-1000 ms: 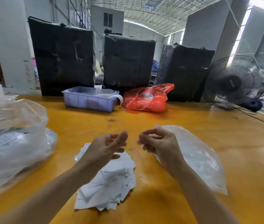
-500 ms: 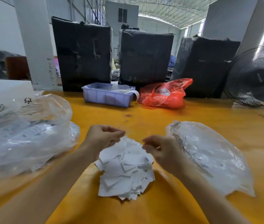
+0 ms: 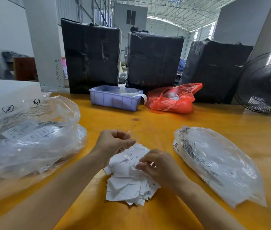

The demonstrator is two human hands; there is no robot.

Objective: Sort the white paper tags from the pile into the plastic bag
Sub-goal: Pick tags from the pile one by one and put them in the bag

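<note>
leaning over a yellow table (image 3: 148, 128), the person works both bare hands at a pile of white paper tags (image 3: 128, 180) right in front of them. the right hand (image 3: 158, 166) is down on the pile's right side, fingers curled, the fingertips (image 3: 139, 166) pinching at the edge of a tag near the top of the heap. the left hand (image 3: 113, 143) hovers just above the pile's far left edge, fingers bent in toward the thumb; something thin and clear seems caught between them, but it is too blurred to say what, so i cannot tell whether it grips anything. the tags lie loose and overlapping, a few with small printed marks, one showing an "s".

to the right of the pile, apart from it, a clear plastic bag (image 3: 214, 165) with dark printing lies flat on the table. to the left sits a larger, crumpled clear bag (image 3: 31, 138) with printed labels showing through. further back stand a lavender plastic bin (image 3: 114, 100), a red plastic bag (image 3: 174, 100) just beside it, and three black-wrapped bundles (image 3: 91, 55) behind. a black fan (image 3: 267, 83) stands at the far right.
</note>
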